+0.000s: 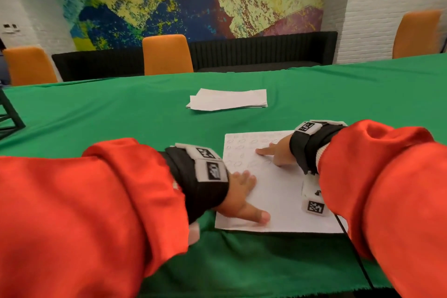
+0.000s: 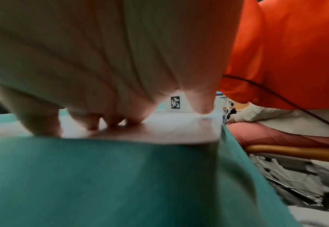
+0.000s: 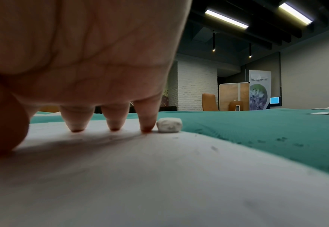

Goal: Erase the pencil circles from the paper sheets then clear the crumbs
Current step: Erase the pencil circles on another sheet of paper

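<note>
A white paper sheet point(image 1: 273, 198) with faint pencil circles on its far half lies near the table's front edge. My left hand point(image 1: 242, 197) lies flat on the sheet's left side, fingers straight, thumb near the front edge. My right hand point(image 1: 275, 152) rests on the far right part, fingertips point(image 3: 114, 126) down on the paper, holding nothing. In the right wrist view a small white eraser point(image 3: 169, 125) sits at the sheet's edge just beyond my little finger. Dark crumbs point(image 3: 281, 139) lie on the green cloth beside the sheet. The head view hides the eraser.
A stack of white sheets point(image 1: 228, 99) lies further back on the green tablecloth point(image 1: 121, 113). Orange chairs point(image 1: 167, 54) stand along the far side. A black stand point(image 1: 9, 116) is at the left edge. A black cable point(image 1: 355, 249) runs off the front.
</note>
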{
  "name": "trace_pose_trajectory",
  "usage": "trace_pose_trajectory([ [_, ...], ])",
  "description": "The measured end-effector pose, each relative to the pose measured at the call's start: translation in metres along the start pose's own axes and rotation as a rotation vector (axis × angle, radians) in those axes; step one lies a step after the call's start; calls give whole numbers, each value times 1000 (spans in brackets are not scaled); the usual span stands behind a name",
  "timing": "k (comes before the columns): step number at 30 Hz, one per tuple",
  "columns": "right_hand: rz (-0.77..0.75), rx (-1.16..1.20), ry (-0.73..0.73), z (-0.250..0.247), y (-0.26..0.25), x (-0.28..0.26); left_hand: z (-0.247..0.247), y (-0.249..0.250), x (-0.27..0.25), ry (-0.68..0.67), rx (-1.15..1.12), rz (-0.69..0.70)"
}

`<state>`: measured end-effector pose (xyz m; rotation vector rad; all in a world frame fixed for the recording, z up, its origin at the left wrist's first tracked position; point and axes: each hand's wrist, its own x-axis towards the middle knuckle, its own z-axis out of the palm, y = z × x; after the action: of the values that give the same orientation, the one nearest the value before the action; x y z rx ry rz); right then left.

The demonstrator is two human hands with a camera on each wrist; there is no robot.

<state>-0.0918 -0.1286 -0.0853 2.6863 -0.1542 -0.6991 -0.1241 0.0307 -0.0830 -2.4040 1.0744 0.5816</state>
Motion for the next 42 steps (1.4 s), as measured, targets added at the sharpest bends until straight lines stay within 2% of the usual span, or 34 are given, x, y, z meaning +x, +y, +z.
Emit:
trace_pose_trajectory([
  [3, 9, 26, 17, 2, 1, 3, -5, -23, -8, -91, 93, -207],
  [4, 11, 32, 19, 3, 1, 4, -9, -28, -11, -115, 108, -232],
  [7, 11, 34, 15, 3, 0, 5, -27, -22, -18, -117, 35, -140],
  [10, 0, 30, 8, 2, 2, 4, -42, -1, -16, -60, -28, -41],
  [14, -11, -17, 12, 2, 4, 4, -41, 12, 5, 26, 27, -29],
  [18, -6, 15, -8, 1, 3, 7, -29, 15, 18, 15, 9, 1],
  [20, 6, 24, -5, 0, 3, 7, -25, 8, 18, 7, 34, -34],
  [24, 2, 5, 3, 3, 2, 10, -33, -19, 7, -96, 94, -194],
  [29, -3, 25, 17, 3, 0, 8, -40, -2, 12, 85, 39, -67],
  [32, -8, 29, 24, 2, -1, 9, -23, 16, 20, 54, 3, 10],
  [34, -2, 30, 6, 1, 0, 9, -19, 13, 18, 34, 6, -30],
  [38, 15, 52, -6, 0, -2, 8, -30, -13, 5, -54, 77, -199],
  [40, 17, 55, -6, 0, -3, 7, -34, -18, -1, -76, 71, -194],
  [42, 13, 57, -6, -1, -3, 6, -36, -16, -1, -35, 47, -158],
])
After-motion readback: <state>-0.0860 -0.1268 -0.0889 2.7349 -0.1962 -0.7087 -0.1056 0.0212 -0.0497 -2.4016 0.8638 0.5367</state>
